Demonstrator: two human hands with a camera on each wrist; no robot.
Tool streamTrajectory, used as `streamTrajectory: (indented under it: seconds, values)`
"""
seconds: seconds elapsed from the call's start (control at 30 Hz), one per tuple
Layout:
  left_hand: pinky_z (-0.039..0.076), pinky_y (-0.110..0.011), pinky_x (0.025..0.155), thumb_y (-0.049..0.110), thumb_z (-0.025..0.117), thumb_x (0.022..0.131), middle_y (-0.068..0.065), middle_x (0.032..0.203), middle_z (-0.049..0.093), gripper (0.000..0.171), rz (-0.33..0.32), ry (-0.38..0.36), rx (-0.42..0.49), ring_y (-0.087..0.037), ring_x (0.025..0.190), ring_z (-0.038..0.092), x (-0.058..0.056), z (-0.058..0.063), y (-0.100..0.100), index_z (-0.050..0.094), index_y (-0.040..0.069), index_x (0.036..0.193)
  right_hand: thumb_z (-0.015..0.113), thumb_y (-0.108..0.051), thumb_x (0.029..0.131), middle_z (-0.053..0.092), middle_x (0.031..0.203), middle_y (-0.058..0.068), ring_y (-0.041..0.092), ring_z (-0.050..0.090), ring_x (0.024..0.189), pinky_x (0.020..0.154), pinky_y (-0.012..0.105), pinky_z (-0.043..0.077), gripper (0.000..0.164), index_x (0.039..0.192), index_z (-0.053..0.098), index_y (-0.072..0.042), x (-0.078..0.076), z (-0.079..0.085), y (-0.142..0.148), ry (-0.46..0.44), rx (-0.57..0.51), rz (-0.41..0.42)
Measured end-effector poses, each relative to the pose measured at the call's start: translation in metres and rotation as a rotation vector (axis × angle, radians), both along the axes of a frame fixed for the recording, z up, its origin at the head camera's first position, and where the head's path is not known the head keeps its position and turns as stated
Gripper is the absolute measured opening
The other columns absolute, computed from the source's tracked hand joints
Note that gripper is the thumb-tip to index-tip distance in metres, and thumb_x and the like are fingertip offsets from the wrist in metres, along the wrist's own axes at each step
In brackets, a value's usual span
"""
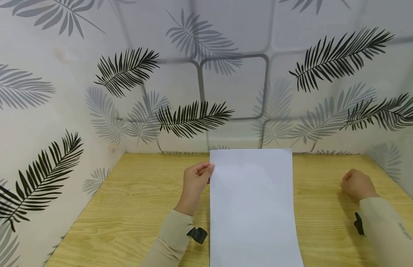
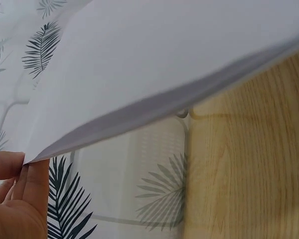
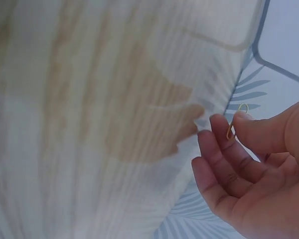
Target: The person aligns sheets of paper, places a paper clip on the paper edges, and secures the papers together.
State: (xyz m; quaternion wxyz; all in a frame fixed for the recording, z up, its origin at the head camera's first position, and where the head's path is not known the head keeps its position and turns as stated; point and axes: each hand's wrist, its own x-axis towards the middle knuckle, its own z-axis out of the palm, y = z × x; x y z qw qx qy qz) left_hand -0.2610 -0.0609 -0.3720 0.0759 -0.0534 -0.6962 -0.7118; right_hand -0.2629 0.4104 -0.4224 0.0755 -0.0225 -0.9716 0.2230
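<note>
A large white sheet of paper point(image 1: 251, 207) stands in front of me in the head view, its top edge near the table's back edge. My left hand point(image 1: 194, 185) pinches its upper left edge between thumb and fingers. In the left wrist view the paper point(image 2: 139, 59) slants away from that pinch, with a greyer layer or underside along its lower edge; whether it is one sheet or several, I cannot tell. Off to the right, my right hand point(image 1: 359, 184) is apart from the paper. Its thumb and forefinger pinch a small yellow paper clip point(image 3: 230, 132), which the head view does not show.
The wood-grain table point(image 1: 136, 207) runs under both arms. Behind it and along its sides rises a pale wall covering point(image 1: 233, 89) with dark and grey leaf prints. Black wrist straps point(image 1: 197, 235) show by the beige sleeves point(image 1: 386, 230).
</note>
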Motion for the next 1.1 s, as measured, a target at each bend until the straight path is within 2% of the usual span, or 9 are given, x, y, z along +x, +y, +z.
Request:
streamTrajectory:
  seconds: [0.1, 0.33, 0.57, 0.67, 0.83, 1.0, 1.1]
  values:
    - [0.049, -0.02, 0.06, 0.01, 0.065, 0.093, -0.001, 0.076, 0.068, 0.022, -0.001, 0.0, -0.01, -0.007, 0.061, 0.055, 0.001, 0.001, 0.001, 0.07, -0.007, 0.105, 0.049, 0.001, 0.085, 0.058, 0.077, 0.026, 0.034, 0.055, 0.065, 0.059, 0.046, 0.045, 0.012, 0.086, 0.051, 0.012, -0.001, 0.001, -0.002, 0.027, -0.021, 0.002]
    - [0.049, -0.02, 0.06, 0.01, 0.065, 0.093, -0.004, 0.078, 0.069, 0.024, -0.003, -0.004, 0.0, -0.006, 0.061, 0.056, 0.002, 0.0, 0.002, 0.069, -0.008, 0.107, 0.055, 0.005, 0.088, 0.062, 0.079, 0.025, 0.037, 0.058, 0.071, 0.063, 0.046, 0.046, 0.008, 0.089, 0.058, 0.012, -0.005, 0.006, -0.017, 0.174, -0.057, 0.011]
    - [0.049, -0.02, 0.061, 0.011, 0.065, 0.093, -0.009, 0.082, 0.07, 0.025, -0.009, 0.015, 0.0, -0.006, 0.062, 0.056, 0.002, -0.001, 0.003, 0.068, -0.009, 0.108, 0.055, 0.007, 0.089, 0.064, 0.086, 0.028, 0.022, 0.062, 0.069, 0.055, 0.023, 0.049, 0.013, 0.098, 0.06, 0.016, -0.005, 0.019, -0.04, 0.226, -0.152, 0.045]
    - [0.049, -0.02, 0.061, 0.013, 0.065, 0.093, -0.007, 0.08, 0.07, 0.025, -0.017, 0.04, 0.0, -0.006, 0.061, 0.055, 0.003, -0.002, 0.002, 0.069, -0.008, 0.106, 0.055, 0.007, 0.091, 0.065, 0.088, 0.029, 0.02, 0.064, 0.069, 0.055, 0.019, 0.05, 0.014, 0.099, 0.061, 0.016, -0.005, 0.024, -0.05, 0.244, -0.174, 0.058]
    - [0.05, -0.02, 0.06, 0.016, 0.067, 0.092, -0.004, 0.078, 0.07, 0.025, -0.035, 0.085, 0.006, -0.006, 0.061, 0.057, 0.004, -0.003, 0.001, 0.071, -0.006, 0.103, 0.053, 0.002, 0.096, 0.066, 0.093, 0.03, 0.035, 0.067, 0.079, 0.059, 0.026, 0.054, 0.017, 0.104, 0.061, 0.015, -0.001, 0.032, -0.063, 0.254, -0.177, 0.08]
    - [0.051, -0.02, 0.062, 0.013, 0.065, 0.093, -0.011, 0.084, 0.071, 0.025, -0.028, 0.034, -0.004, -0.006, 0.063, 0.058, 0.002, -0.002, 0.002, 0.069, -0.008, 0.107, 0.051, -0.002, 0.098, 0.064, 0.097, 0.03, 0.043, 0.063, 0.088, 0.065, 0.038, 0.055, 0.02, 0.107, 0.06, 0.014, 0.004, 0.042, -0.075, 0.263, -0.181, 0.09]
    - [0.051, -0.02, 0.062, 0.011, 0.065, 0.093, -0.012, 0.085, 0.071, 0.025, -0.024, 0.014, -0.006, -0.006, 0.063, 0.058, 0.002, -0.002, 0.002, 0.068, -0.009, 0.108, 0.051, -0.003, 0.098, 0.064, 0.096, 0.029, 0.042, 0.063, 0.086, 0.064, 0.036, 0.054, 0.019, 0.106, 0.061, 0.012, 0.006, 0.048, -0.081, 0.289, -0.174, 0.088]
